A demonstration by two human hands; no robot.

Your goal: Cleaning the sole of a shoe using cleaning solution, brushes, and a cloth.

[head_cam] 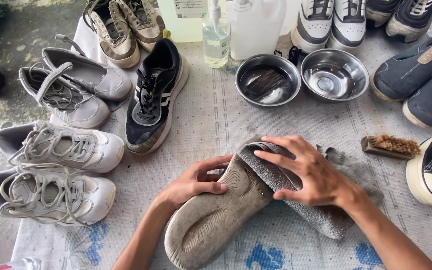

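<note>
we see the left hand curled around a dirty shoe lying sole-up on the worktop, while the right hand, fingers spread flat, presses a grey cloth onto its sole; a brush lies near.

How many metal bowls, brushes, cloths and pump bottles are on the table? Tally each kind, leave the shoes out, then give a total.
Metal bowls: 2
Brushes: 2 (one lies in a bowl, one on the table)
Grey cloth: 1
Pump bottle: 1
Total: 6
</note>
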